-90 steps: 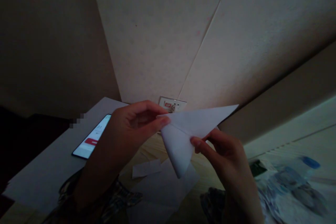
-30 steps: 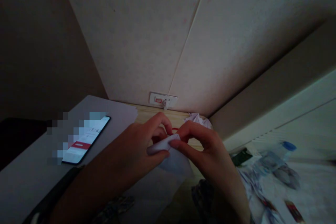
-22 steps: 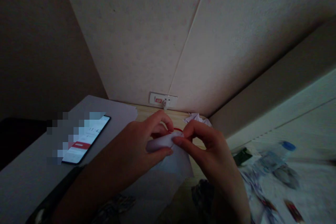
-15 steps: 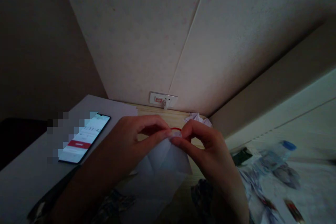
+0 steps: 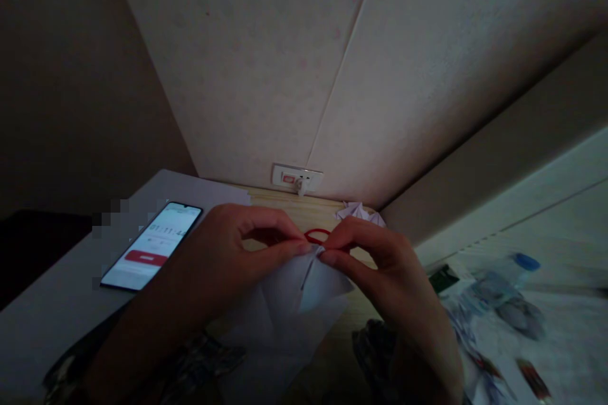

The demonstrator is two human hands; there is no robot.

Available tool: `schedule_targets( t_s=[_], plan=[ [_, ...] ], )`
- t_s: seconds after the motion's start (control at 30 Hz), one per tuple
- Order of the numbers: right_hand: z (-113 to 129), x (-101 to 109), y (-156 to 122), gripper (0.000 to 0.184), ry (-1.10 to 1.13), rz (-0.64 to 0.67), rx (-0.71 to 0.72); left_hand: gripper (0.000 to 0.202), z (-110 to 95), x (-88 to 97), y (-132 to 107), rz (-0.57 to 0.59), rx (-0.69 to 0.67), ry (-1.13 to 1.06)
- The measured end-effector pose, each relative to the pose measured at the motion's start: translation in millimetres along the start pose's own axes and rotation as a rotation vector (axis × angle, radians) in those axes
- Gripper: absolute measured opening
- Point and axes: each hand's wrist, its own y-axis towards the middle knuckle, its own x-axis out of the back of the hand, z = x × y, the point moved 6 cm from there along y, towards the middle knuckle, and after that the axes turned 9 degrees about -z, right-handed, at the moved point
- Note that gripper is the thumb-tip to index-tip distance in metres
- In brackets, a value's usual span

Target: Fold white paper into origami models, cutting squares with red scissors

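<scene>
A creased white sheet of paper point(image 5: 294, 297) hangs low over a wooden floor point(image 5: 285, 205), held between both hands. My left hand point(image 5: 232, 253) pinches its top edge from the left with thumb and fingers closed. My right hand point(image 5: 375, 259) pinches the same edge from the right, so the fingertips of both hands almost meet at the paper's upper tip. A dark crease or slit runs down from that tip. Just behind the fingertips a red ring-shaped band point(image 5: 317, 235) lies on the floor.
A lit phone point(image 5: 152, 253) lies on a grey board point(image 5: 57, 310) at left. A wall socket point(image 5: 297, 177) sits at the wall's base, with a folded white paper piece point(image 5: 358, 212) nearby. At right lie a dark green item point(image 5: 441, 278), a blue-capped bottle point(image 5: 510, 269) and scattered printed papers point(image 5: 503, 354).
Three seconds ago the paper was held up as a pointed fold. Since then it has come down and opened out, and my fingertips have drawn together at its top edge.
</scene>
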Motion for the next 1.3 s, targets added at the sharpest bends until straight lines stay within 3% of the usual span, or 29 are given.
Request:
schedule_targets(
  t_s=[0.43,1.3],
  plan=[
    [2,-2,-2,0.019,-0.044,-0.019,-0.003,0.007,10,0.0,0,0.032,0.08,-0.08],
    [4,-4,-2,0.022,-0.019,-0.004,0.003,0.009,-2,-2.6,-2,0.031,-0.01,0.015]
  ],
)
